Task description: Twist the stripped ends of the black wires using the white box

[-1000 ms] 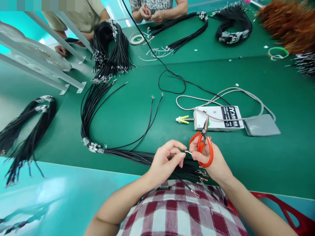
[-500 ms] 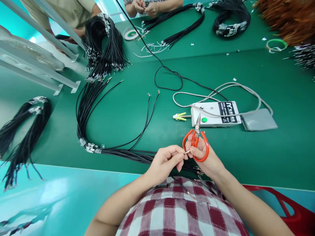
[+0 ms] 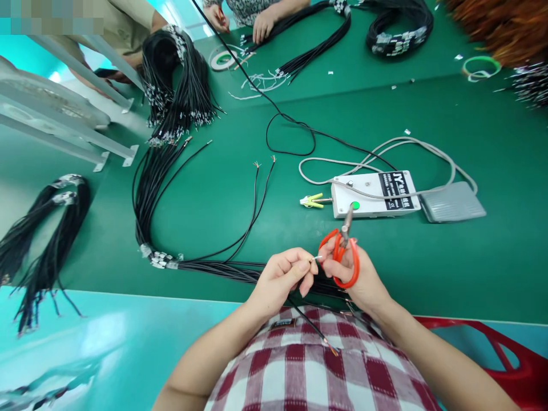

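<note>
My left hand (image 3: 287,278) pinches the end of a cable, and a thin pale wire tip (image 3: 317,258) pokes out from its fingertips toward the right. Orange-handled scissors (image 3: 351,265) hang on my right hand (image 3: 363,279), their blades pointing away from me. The thumb and index finger of that hand are close to the wire tip; whether they touch it I cannot tell. A bundle of black cables (image 3: 222,268), bound with white tags (image 3: 160,260), runs beneath my hands. One black cable (image 3: 314,328) with bared copper ends lies against the checked shirt.
Beyond my hands is a white box (image 3: 368,194) with a green button, a grey cord and a grey pedal (image 3: 454,202). More black cable bundles (image 3: 180,80) lie at the left and back. A co-worker's hand (image 3: 263,25) rests across the table. A red chair (image 3: 492,348) stands at right.
My hands have drawn slightly apart, the left moving a little left, and the wire tip now shows between them. The scissors have tilted. Across the table, the co-worker's hands have separated.
</note>
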Demonstrator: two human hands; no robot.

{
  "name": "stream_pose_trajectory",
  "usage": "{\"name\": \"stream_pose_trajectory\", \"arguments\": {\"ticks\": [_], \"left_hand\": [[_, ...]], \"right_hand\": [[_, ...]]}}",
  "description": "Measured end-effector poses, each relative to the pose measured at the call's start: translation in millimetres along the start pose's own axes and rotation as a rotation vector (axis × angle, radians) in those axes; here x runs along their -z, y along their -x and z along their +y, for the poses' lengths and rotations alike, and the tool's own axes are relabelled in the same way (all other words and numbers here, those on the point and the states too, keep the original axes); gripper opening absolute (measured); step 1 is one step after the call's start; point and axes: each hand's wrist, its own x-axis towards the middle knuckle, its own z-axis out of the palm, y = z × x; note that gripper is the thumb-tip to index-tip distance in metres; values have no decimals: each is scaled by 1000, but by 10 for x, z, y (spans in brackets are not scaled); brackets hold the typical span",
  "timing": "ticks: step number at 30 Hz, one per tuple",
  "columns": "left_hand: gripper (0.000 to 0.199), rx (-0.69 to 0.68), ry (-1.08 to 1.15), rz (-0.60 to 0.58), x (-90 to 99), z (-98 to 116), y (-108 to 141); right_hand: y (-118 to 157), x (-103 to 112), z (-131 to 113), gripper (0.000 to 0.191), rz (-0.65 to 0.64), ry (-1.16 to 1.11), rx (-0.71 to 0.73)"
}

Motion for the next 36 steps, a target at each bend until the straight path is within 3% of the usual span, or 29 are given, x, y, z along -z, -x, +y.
{"name": "stream_pose_trajectory", "arguments": {"ticks": [3, 7, 13, 17, 22, 26, 29, 32, 36], "left_hand": [[38, -25, -40, -5, -30, 4, -1], [37, -73, -82, 2, -64, 11, -5], [36, 0, -15, -117, -3, -21, 2], [37, 53, 32, -112, 40, -50, 1], [36, 28, 101, -61, 66, 0, 0], [34, 3, 125, -51, 90, 29, -4], [35, 5, 91, -33, 88, 19, -14], [35, 23, 57, -24, 69, 16, -19], [37, 49, 18, -18, 40, 42, -13]], "right_hand": [[-9, -1, -150, 28, 44, 53, 76], [-35, -26, -234, 31, 18, 55, 43], [-149, -60, -177, 38, -20, 45, 4], [-190, -61, -187, 39, -48, 95, -14], [-31, 151, -332, 33, -32, 461, 17], [140, 326, -496, 33, -180, 999, -2], [181, 310, -585, 39, -264, 1253, -43], [140, 235, -647, 41, -318, 1301, -78], [36, 195, -713, 43, -388, 1200, -162]]}}
